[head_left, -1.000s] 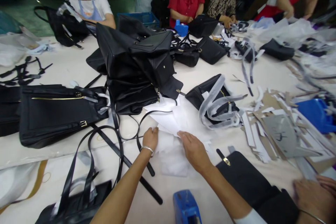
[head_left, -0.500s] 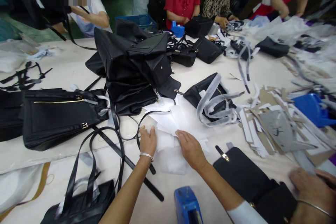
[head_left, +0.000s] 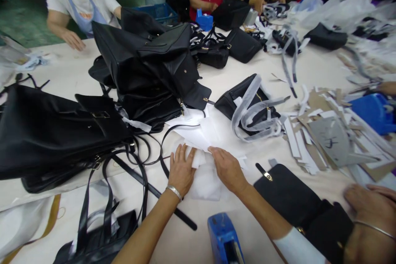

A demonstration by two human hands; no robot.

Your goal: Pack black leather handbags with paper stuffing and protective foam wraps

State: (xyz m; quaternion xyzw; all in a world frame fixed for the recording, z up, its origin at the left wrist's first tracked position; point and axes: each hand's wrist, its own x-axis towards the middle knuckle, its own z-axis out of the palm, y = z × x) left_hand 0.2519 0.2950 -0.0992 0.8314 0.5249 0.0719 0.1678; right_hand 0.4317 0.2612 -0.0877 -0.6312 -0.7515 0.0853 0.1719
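Note:
Loose white paper sheets (head_left: 202,134) and thin translucent wrapping sheets (head_left: 206,183) lie in front of me. My left hand (head_left: 182,170), a bracelet on its wrist, rests on their left side with the fingers apart. On the right, my right hand (head_left: 228,169) has its fingers together at the edge of a white sheet, seemingly pinching it; the thumb is largely hidden. A thin black strap (head_left: 165,140) curves past the left hand. Below both hands stands a blue tape dispenser (head_left: 223,235).
Black bags are heaped (head_left: 145,66) behind the papers, with a large black bag (head_left: 58,126) at left. A bag with wrapped straps (head_left: 247,107), cardboard scraps (head_left: 321,132) and a black flap bag (head_left: 291,194) lie rightward. A co-worker's hand (head_left: 368,214) is at lower right.
My left hand has moved right and spread over the sheets; my right hand has barely moved. The large black bag, held up by the person across, now lies on the table at left.

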